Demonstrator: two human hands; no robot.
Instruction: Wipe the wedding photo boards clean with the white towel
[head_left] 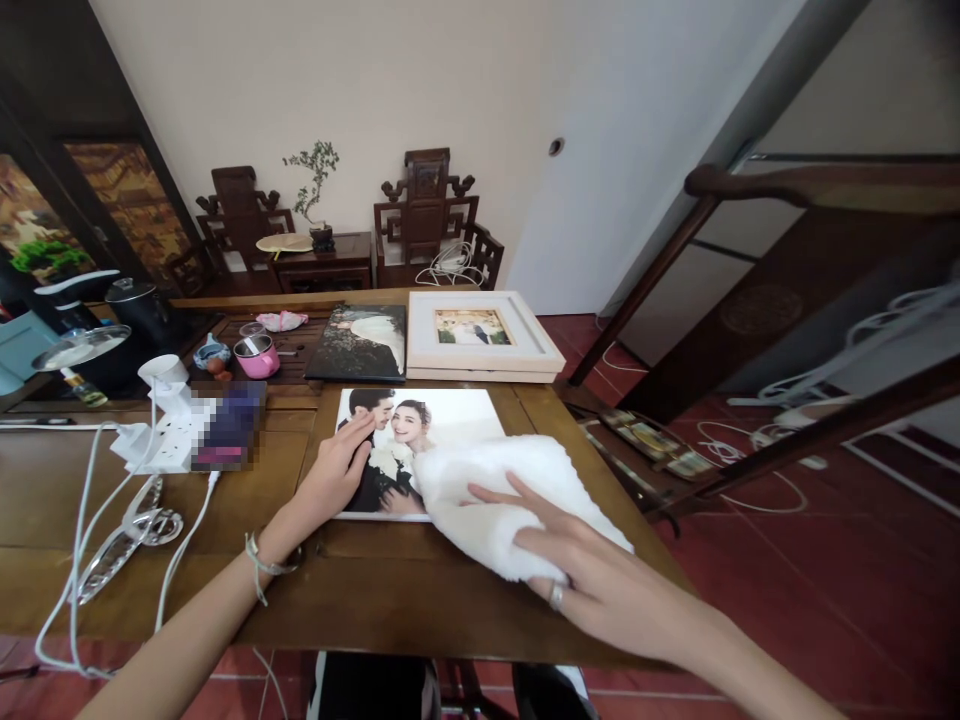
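Note:
A wedding photo panel (442,415) lies flat on the wooden table (247,500) in front of me. My left hand (334,475) rests flat on the panel's left edge, fingers stretched out over the picture. My right hand (577,565) presses a fluffy white cloth (495,485) onto the panel's right half, fingers spread on top of the cloth. The cloth hides the lower right part of the photo.
Behind the panel lie a dark photo print (360,342) and a white framed photo (480,335). To the left are a white power strip (161,435) with cables, a pink cup (257,357) and a kettle (139,305). A wooden rack (787,300) stands right.

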